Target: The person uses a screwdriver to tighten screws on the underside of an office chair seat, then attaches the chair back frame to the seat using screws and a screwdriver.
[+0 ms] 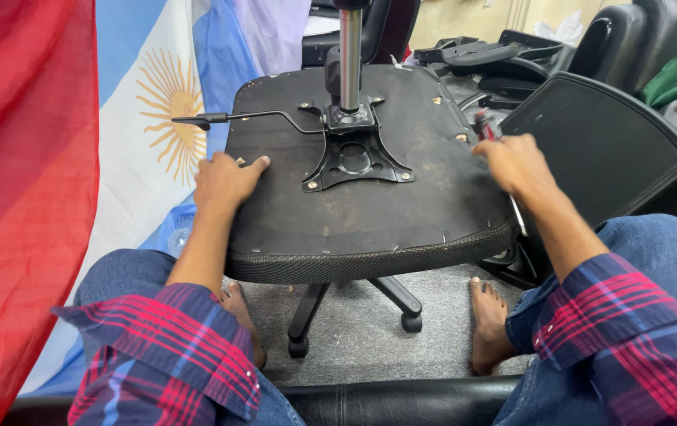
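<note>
Your left hand lies flat and spread on the left edge of the upturned office chair seat, thumb pointing inward, its grip closed on nothing; it only presses down to steady the board. Your right hand rests at the right edge with its grip wrapped around a small tool with a red handle. The tip is hidden behind your knuckles, so you cannot tell from here what kind of tool it is.

The seat sits bottom-up between your knees, balanced over a black wheeled chair base on the grey floor. Judging by its build, it is a stiff, fairly heavy board with a soft mesh-covered rim, so it should not flex under your palms, but it may rock on its perch. The outer rim, where your hands already are, looks like the surest place to hold it.

At the centre a black metal mounting plate is fixed to the underside, with a chrome gas-lift column rising from it and a thin lever reaching left. A detached black seat back leans just beside your right hand. Flags hang to your left: a red cloth and a blue-and-white flag with a sun.
</note>
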